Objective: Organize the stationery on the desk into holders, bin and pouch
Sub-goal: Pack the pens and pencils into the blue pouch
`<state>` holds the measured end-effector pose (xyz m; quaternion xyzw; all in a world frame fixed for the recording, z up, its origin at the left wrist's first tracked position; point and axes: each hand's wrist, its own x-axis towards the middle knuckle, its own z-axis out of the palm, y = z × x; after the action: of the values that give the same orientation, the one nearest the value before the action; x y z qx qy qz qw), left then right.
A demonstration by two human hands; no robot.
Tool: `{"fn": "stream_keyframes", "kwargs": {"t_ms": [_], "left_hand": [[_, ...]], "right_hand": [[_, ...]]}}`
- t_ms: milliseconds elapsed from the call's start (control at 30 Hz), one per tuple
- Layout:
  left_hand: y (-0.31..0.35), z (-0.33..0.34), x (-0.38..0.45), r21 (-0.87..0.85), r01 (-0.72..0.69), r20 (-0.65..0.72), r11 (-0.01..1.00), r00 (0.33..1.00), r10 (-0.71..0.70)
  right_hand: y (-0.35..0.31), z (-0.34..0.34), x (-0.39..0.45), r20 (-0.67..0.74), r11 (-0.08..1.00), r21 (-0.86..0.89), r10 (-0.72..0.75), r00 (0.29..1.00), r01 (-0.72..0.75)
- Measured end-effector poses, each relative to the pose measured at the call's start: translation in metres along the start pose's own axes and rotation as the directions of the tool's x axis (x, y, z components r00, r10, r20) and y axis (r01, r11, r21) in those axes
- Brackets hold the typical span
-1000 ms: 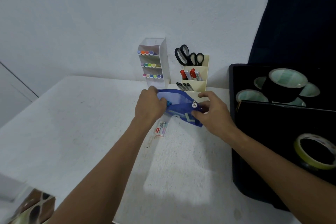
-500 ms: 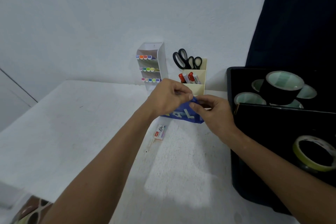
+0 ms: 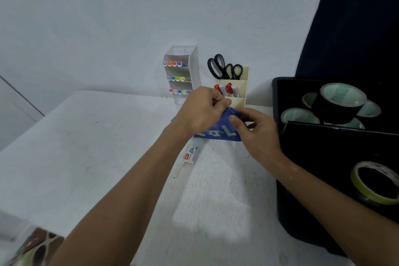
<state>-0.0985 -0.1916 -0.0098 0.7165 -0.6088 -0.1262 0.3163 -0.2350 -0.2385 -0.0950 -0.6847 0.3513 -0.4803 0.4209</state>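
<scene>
A blue pouch [image 3: 218, 131] with pale letters is held upright on the white desk [image 3: 86, 147], in front of the holders. My left hand [image 3: 203, 112] pinches its top edge at the small metal zipper pull. My right hand [image 3: 254, 127] grips the pouch's right corner, thumb on the fabric. A small staples box [image 3: 190, 154] lies flat on the desk just below the pouch, apart from both hands. What is inside the pouch is hidden.
A white tiered holder [image 3: 183, 75] with rows of coloured markers stands at the back wall. Beside it a cream holder [image 3: 234, 90] carries scissors [image 3: 224, 68] and red-capped markers. A black bin [image 3: 336, 157] with several tape rolls fills the right side.
Both hands lifted the pouch from lying flat and open to upright. My left hand moved from its left end to the top by the zipper pull; my right hand shifted to the corner.
</scene>
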Motion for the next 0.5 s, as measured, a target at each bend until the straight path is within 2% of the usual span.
{"fn": "stream_keyframes", "kwargs": {"t_ms": [133,300,500], "left_hand": [[-0.002,0.001,0.002,-0.022,0.026,0.028,0.999,0.999,-0.025],[-0.032,0.017,0.001,0.070,0.255,0.027,0.964,0.966,-0.257],[-0.079,0.020,-0.008,0.157,0.424,-0.050,0.892,0.906,-0.421]], "right_hand": [[0.001,0.000,0.001,-0.018,1.000,-0.006,0.002,1.000,-0.002],[-0.001,-0.004,0.005,-0.206,1.000,0.011,0.025,0.978,-0.024],[-0.006,-0.006,0.005,-0.240,0.998,-0.042,-0.048,0.970,0.039]]}}
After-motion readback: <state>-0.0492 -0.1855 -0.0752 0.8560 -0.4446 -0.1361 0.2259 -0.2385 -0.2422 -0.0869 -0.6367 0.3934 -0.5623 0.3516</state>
